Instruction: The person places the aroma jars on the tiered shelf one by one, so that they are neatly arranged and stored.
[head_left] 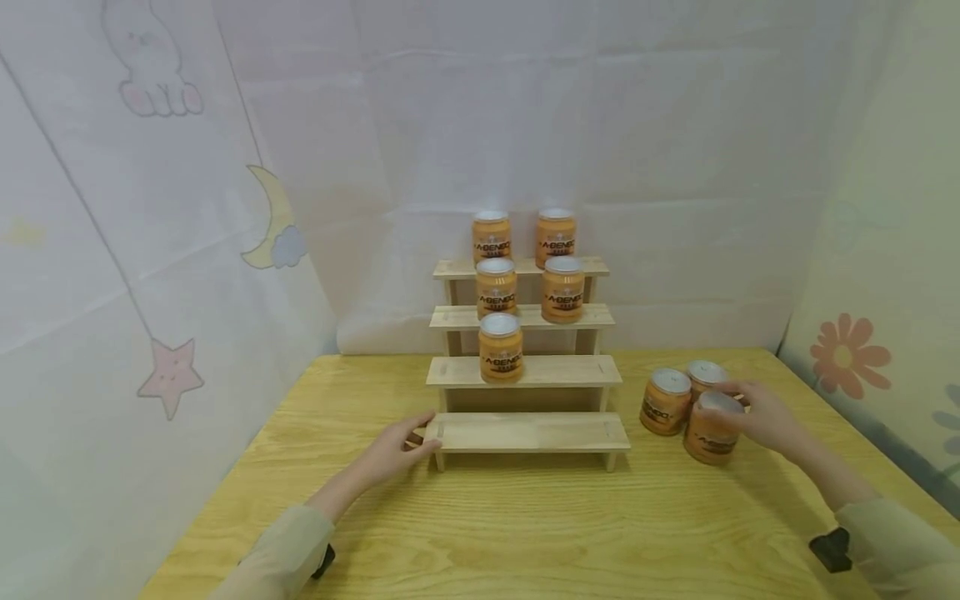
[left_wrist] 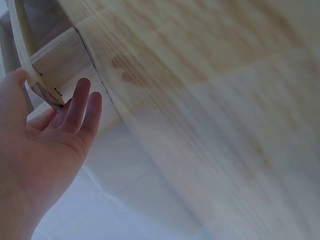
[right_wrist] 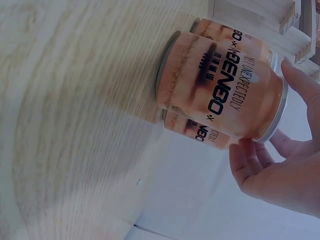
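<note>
Head view: yellow wood-grain worktop (head_left: 480, 533), walled in by pale cloth (head_left: 660, 142) printed with a moon (head_left: 272, 218) and a star (head_left: 171, 375) on the left, an orange flower (head_left: 844, 357) on the right. Midway between left and right edges, a four-step wooden stand (head_left: 525, 431) with five cans (head_left: 501, 354) on its upper three steps; bottom step clasped at its left end in the left grip (head_left: 392, 452). Near the right edge, front can (head_left: 709, 437) under the right grip (head_left: 767, 418), grasped about the lid, just beside two further cans (head_left: 663, 408). Orange, silver-topped, dark-lettered.

Left wrist view: worktop grain across the right; bottom step pinched between thumb and fingers.

Right wrist view: worktop grain at left, whitish beyond; front can grasped at the lid rim between thumb and fingers, tan-orange, with bold black "BENBO" lettering.
</note>
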